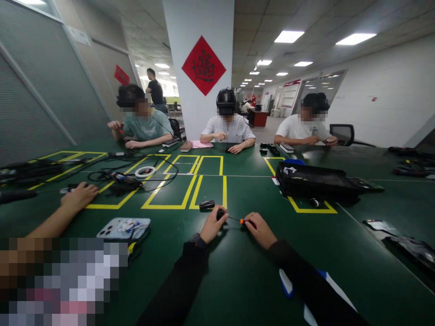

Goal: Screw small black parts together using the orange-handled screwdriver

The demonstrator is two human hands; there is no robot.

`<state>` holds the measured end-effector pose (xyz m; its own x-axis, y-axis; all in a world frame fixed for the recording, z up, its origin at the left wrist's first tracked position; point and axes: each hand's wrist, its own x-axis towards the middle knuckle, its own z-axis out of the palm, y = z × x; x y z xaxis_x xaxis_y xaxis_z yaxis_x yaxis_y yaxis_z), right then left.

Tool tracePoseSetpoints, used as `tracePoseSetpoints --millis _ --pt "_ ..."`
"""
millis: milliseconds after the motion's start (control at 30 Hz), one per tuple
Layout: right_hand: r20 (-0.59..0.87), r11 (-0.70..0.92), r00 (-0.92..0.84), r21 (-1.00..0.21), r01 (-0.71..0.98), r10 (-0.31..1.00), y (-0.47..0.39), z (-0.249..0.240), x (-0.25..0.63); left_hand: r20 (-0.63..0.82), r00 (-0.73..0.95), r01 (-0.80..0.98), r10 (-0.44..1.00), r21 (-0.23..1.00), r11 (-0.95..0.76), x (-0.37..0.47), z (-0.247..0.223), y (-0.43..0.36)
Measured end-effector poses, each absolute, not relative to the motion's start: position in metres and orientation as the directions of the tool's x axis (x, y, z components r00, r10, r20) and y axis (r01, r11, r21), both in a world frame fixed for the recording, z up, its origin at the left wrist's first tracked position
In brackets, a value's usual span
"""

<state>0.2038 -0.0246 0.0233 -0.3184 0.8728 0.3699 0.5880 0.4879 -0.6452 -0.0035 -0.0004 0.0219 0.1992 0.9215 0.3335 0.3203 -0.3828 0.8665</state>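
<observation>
My right hand (261, 230) is closed around the handle of what looks like a small screwdriver (242, 221), with an orange collar showing at the fingertips. Its thin dark shaft points left toward my left hand (212, 226). Between the thumb and fingers of that hand sits a short black cylindrical part (220, 213); whether the shaft enters it or only touches it, I cannot tell. Just beyond my left fingers, another black cylinder (207, 205) lies on its side on the green table (238, 280). A dark watch (198, 241) is on my left wrist.
Left, a neighbour's hand (81, 195) rests near tangled black cables (124, 179) and a phone (125, 227). A black case (312, 181) lies at right. Blue-and-white pieces (286, 283) lie by my right sleeve. Three people sit across the table. Yellow tape (224, 192) marks rectangles.
</observation>
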Motion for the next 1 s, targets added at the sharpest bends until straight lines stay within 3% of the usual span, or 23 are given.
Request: tracePoseSetpoints --millis 233,467,667,1000 --pt "0.358 0.472 -0.308 -0.675 0.567 0.882 -0.027 0.014 0.208 0.348 0.181 0.348 0.92 0.852 -0.391 -0.001 0.019 -0.002" --pt "0.432 0.507 -0.283 -0.598 0.621 0.856 -0.029 0.015 0.208 0.339 0.195 0.332 0.92 0.86 -0.387 -0.001 0.02 -0.005" --pt "0.424 0.461 -0.223 -0.624 0.631 0.878 -0.029 0.011 0.209 0.348 0.244 0.298 0.905 0.861 -0.411 -0.002 0.02 -0.005" --pt "0.442 0.512 -0.276 -0.611 0.604 0.853 -0.029 0.014 0.209 0.283 0.273 0.242 0.919 0.905 -0.35 -0.006 0.014 0.0"
